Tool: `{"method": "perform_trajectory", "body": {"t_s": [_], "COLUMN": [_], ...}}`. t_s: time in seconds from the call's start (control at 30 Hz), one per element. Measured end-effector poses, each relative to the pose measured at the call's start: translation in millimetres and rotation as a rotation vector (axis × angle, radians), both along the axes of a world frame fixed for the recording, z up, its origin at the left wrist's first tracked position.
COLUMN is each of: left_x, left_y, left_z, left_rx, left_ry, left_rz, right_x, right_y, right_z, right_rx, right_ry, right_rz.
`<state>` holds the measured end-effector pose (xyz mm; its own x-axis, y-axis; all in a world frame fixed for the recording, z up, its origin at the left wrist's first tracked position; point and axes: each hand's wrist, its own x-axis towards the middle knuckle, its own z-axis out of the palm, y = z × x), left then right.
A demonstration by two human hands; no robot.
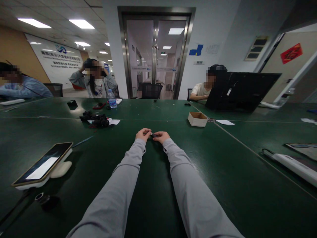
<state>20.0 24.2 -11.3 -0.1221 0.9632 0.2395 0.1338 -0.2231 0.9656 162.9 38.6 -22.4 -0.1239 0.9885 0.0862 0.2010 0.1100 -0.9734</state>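
Observation:
My left hand (pixel 143 134) and my right hand (pixel 161 136) meet above the green table (pixel 153 172), arms stretched forward. Between their fingertips is a small dark object (pixel 154 135) with a light, shiny bit at its left end. The fingers of my right hand pinch the dark part. My left hand's thumb and fingers are closed at the shiny end. The object is too small to name. Both hands are in grey sleeves.
An open cardboard box (pixel 197 119) stands right of my hands. Black items (pixel 99 120) lie back left. A tablet-like device (pixel 43 163) and black cylinder (pixel 44 200) are at the left, a white power strip (pixel 294 167) at the right. Three people sit beyond, one behind a black monitor (pixel 240 91).

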Motion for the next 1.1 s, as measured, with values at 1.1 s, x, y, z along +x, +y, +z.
{"method": "perform_trajectory", "body": {"t_s": [1.1], "left_x": [-2], "left_y": [-1], "left_z": [5.1], "left_rx": [-0.136], "left_ry": [-0.114], "left_rz": [0.004], "right_x": [-1], "right_y": [-13], "right_z": [14.0], "right_rx": [0.032], "right_ry": [0.369], "right_rz": [-0.025]}}
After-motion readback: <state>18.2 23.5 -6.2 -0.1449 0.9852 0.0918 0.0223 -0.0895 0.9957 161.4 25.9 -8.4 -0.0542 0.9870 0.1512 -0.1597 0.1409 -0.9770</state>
